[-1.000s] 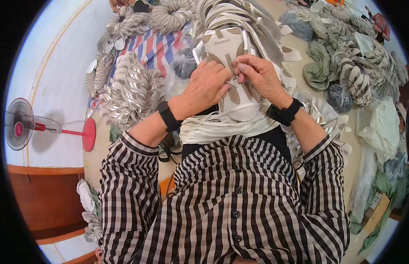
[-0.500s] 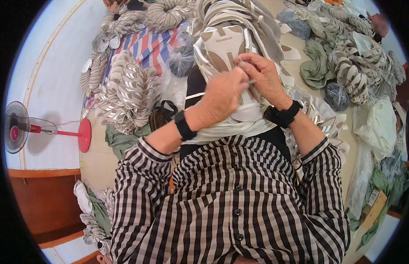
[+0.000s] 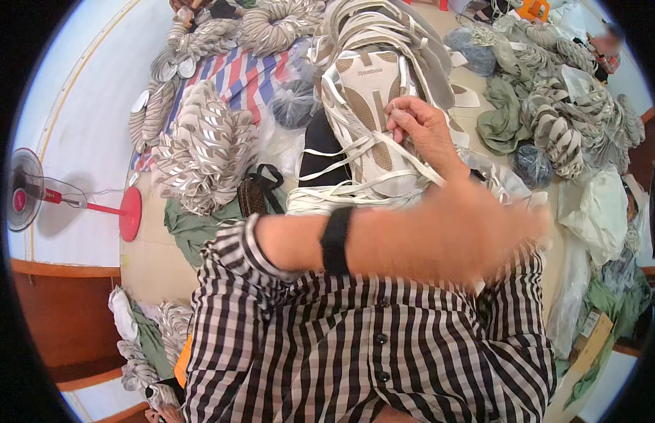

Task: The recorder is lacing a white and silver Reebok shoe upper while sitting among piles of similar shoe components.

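Observation:
A cream and tan shoe upper (image 3: pixel 366 83) lies across my lap, its tongue end pointing away from me. White laces (image 3: pixel 327 156) cross its middle and trail off to the left; one strand runs right, toward my wrists. At the upper's right edge is my right hand (image 3: pixel 422 127), thumb and forefinger pinched together; whatever they grip is too small to make out. My left hand (image 3: pixel 482 225), smeared by motion, reaches across my body to the right, below the right hand. Its fingers cannot be read. A black band (image 3: pixel 336 241) circles the left forearm.
More uppers (image 3: pixel 412 42) are bunched beyond and right of the front one. Bundles of strung uppers (image 3: pixel 200 141) lie at the left, others (image 3: pixel 553 134) at the right. A red-based fan (image 3: pixel 130 213) stands far left. White plastic bags (image 3: pixel 599 218) and green cloth (image 3: pixel 501 116) lie right.
My left hand has swept from the upper's middle to the lower right, away from the right hand. The right hand stays by the upper, and the crossed laces now show.

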The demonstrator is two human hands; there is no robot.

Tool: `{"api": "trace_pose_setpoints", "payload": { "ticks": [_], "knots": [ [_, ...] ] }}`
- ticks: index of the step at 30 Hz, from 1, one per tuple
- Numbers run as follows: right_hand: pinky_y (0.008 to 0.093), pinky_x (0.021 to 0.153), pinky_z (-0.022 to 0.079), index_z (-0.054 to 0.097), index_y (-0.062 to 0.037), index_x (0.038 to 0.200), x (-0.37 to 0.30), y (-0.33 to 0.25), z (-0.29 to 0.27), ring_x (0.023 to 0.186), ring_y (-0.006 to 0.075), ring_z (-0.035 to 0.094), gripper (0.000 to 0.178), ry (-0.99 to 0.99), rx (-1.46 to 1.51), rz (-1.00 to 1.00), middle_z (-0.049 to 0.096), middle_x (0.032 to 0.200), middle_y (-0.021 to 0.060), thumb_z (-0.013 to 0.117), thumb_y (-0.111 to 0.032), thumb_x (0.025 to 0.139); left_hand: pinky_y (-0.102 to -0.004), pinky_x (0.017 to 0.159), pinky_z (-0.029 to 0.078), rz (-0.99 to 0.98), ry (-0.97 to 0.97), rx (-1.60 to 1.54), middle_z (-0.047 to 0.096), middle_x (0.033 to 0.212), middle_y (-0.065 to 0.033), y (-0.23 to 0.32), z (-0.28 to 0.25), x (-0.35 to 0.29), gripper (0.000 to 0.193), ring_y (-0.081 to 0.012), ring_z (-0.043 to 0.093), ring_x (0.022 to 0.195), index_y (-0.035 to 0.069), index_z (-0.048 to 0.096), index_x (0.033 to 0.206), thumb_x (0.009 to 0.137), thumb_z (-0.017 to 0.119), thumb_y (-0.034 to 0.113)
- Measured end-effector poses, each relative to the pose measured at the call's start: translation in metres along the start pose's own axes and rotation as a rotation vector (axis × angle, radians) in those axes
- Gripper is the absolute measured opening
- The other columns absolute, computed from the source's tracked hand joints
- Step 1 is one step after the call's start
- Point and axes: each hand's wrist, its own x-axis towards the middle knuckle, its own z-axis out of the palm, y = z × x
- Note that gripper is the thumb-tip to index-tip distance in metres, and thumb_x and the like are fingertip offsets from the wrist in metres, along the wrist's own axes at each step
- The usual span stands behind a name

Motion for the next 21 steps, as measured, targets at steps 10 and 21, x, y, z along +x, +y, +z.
{"api": "trace_pose_setpoints", "payload": {
  "ticks": [10,21],
  "knots": [
    [0.0212,0.057,0.044,0.061,-0.0015,0.092,-0.002,-0.027,-0.002,0.060,0.0056,0.053,0.015,0.026,-0.129,-0.028,0.063,0.078,0.0016,0.052,-0.014,0.094,-0.0198,0.054,0.045,-0.854,0.362,-0.943,0.066,0.081,-0.0090,-0.151,0.007,-0.052,0.015,-0.0095,0.059,0.058,-0.001,0.057,0.098,0.094,0.051,0.012],
    [0.0276,0.059,0.044,0.062,0.0003,0.088,0.013,-0.113,0.048,0.063,0.0143,0.055,0.011,-0.062,-0.408,-0.640,0.059,0.071,0.0068,0.061,-0.010,0.085,-0.0247,0.049,0.049,-0.517,0.434,-0.699,0.064,0.076,-0.0111,-0.156,0.042,-0.058,0.014,-0.0134,0.059,0.054,-0.006,0.056,0.096,0.088,0.050,0.003]
  ]
}}
